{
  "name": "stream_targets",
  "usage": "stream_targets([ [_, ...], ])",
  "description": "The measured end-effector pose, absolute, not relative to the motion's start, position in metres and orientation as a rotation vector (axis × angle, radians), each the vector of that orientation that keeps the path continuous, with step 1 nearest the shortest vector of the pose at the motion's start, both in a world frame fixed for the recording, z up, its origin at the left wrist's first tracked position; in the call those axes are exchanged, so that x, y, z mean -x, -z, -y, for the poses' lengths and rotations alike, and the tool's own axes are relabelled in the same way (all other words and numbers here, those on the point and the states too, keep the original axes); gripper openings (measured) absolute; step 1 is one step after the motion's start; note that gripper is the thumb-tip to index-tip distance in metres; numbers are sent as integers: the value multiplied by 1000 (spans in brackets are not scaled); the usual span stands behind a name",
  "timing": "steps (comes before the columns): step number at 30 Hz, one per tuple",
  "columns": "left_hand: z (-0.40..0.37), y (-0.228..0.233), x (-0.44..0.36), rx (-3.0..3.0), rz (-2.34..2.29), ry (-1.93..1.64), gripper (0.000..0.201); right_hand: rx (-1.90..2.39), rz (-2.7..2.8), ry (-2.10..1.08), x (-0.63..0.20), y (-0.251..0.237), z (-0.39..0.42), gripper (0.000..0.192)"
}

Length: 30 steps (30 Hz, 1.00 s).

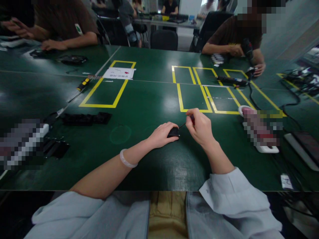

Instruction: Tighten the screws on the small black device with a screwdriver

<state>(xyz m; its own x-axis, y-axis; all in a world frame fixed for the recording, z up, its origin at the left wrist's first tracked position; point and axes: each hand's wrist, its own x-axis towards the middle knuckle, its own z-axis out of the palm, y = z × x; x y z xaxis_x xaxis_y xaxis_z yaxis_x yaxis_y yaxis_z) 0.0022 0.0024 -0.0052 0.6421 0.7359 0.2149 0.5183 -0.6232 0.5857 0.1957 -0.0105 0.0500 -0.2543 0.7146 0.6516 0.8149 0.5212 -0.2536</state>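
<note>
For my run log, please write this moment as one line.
left hand: holds small black part on green table | right hand: holds thin screwdriver, tip at part

Both hands on small black part, green table

L hand (163,134) presses down on small black part (173,132) near table centre; R hand (200,127) just right of it pinches thin screwdriver (185,122), tip at the part. White bangle (126,160) on L wrist. Green table (149,109) w/ yellow tape boxes (107,84) far left & far right. Black parts (86,119) lie left. Far right, another person's hand (259,69) holds a black tool (246,48); far left, another's arms rest on table.
</note>
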Motion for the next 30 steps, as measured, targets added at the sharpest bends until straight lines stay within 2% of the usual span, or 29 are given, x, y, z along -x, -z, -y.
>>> stream_targets([
  [22, -2, 3, -1, -2370, -971, -601, 37, 1213, 2022, 217, -199, -51, 13, 17],
  [30, -2, 3, -2, -2371, -981, -609, 37, 1238, 2006, 198, -198, -50, 14, 13],
])
